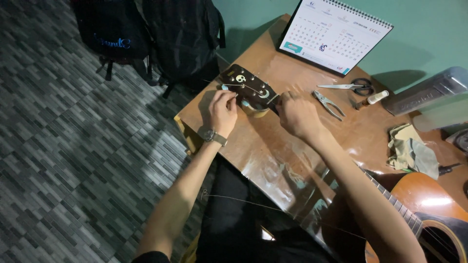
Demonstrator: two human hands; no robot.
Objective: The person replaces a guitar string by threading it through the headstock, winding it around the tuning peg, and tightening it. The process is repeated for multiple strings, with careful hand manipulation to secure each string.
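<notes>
Head view, headstock (246, 86) centre frame, tuner pinched by closed left hand (223, 111), string gripped by closed right hand (296, 116), pliers (327, 103) just right.

A desk calendar (335, 33) stands propped at the back of the brown worktop (273, 146), against the green wall. Just below the calendar's lower right corner lie black-handled scissors (352, 86), and below those, a pair of pliers (327, 103). Right of the scissors lies a small white-capped tube (374, 98), then a long grey metal case (425, 91). A crumpled greenish cloth (412, 150) sits well below that case. Far left of the calendar, two black backpacks (146, 34) rest on the grey tiled floor (63, 146).
</notes>
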